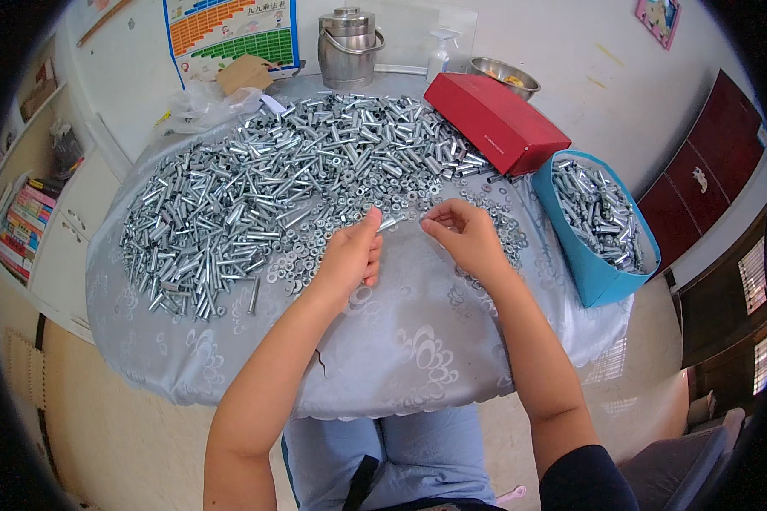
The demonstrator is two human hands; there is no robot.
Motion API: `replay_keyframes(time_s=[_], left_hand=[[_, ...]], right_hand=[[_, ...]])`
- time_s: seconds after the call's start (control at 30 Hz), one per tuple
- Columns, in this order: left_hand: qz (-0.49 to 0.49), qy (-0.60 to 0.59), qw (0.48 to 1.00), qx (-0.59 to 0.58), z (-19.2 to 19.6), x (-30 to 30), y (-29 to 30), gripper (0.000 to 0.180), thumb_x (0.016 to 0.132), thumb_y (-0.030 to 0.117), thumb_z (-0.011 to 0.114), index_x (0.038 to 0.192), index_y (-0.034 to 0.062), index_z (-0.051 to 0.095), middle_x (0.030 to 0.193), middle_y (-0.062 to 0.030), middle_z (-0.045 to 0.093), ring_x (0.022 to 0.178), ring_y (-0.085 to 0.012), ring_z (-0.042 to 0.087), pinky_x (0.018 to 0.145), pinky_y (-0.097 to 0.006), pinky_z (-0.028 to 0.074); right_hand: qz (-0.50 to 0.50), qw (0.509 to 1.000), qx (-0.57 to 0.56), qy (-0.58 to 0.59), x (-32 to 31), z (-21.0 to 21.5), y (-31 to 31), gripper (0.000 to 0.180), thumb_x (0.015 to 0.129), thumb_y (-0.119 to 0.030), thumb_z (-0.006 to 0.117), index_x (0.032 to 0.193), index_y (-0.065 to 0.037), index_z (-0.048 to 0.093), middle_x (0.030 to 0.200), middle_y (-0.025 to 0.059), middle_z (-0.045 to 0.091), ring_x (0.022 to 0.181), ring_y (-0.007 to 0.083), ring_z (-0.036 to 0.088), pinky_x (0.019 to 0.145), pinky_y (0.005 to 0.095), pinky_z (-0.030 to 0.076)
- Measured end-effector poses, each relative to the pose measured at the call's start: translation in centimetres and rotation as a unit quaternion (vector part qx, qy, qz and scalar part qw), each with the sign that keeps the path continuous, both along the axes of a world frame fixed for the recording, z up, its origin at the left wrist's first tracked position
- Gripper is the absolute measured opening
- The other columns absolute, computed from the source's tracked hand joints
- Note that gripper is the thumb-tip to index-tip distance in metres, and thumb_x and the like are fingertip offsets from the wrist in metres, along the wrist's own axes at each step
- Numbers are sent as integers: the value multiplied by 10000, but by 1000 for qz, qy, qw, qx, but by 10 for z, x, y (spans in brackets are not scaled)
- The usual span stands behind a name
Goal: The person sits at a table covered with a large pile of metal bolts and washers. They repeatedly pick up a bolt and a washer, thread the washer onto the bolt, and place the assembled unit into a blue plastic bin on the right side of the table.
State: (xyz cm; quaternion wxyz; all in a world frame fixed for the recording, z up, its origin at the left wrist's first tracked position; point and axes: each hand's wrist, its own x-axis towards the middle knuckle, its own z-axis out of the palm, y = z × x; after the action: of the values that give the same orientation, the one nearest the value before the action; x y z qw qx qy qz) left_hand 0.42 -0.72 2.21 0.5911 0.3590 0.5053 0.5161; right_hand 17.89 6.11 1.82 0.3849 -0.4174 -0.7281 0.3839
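The left hand grasps a silvery bolt that points toward the right hand, whose thumb and forefinger come together just beyond its end; whether they pinch something small cannot be told. Around the 2 hands, loose washers lie on the tabletop. Left of and beyond them spreads a bolt heap; beyond the right hand sit a red box and, farther right, a blue bin of bolts.

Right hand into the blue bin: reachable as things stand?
Likely yes: the bin stands open-topped on the right hand's side, with only low loose hardware and cloth between; the red box sits farther back.
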Motion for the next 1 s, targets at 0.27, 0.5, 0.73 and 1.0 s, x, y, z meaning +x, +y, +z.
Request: replay_keyframes(time_s=[0.27, 0.5, 0.73, 1.0], left_hand=[[-33, 10, 999, 9, 2, 4, -2, 461, 856, 499, 465, 587, 159, 308, 511, 66, 272, 403, -61, 282, 389, -233, 294], [-39, 16, 999, 12, 0, 3, -1, 464, 858, 496, 462, 586, 157, 299, 498, 64, 258, 400, -63, 275, 389, -232, 290], [-60, 13, 998, 10, 3, 1, -3, 473, 856, 504, 458, 585, 156, 287, 499, 58, 258, 404, -68, 266, 394, -233, 280], [-89, -14, 996, -9, 4, -1, -3, 481, 859, 510, 447, 573, 169, 264, 495, 61, 236, 411, -70, 235, 401, -233, 253]], right_hand=[[67, 977, -51, 198, -8, 6, -14, 142, 765, -23, 643, 892, 6, 587, 832, 43, 612, 761, 89, 578, 690, 207, 466], [58, 983, -31, 172, -9, 9, -19, 131, 756, -35, 658, 862, 12, 598, 811, 47, 617, 750, 92, 582, 685, 212, 469], [55, 983, -30, 172, -7, 8, -17, 128, 748, -49, 670, 845, 14, 616, 813, 56, 625, 744, 93, 584, 675, 211, 470], [46, 979, -97, 171, -4, 12, -19, 168, 755, -78, 670, 888, 21, 640, 795, 54, 630, 714, 93, 565, 645, 214, 459]])
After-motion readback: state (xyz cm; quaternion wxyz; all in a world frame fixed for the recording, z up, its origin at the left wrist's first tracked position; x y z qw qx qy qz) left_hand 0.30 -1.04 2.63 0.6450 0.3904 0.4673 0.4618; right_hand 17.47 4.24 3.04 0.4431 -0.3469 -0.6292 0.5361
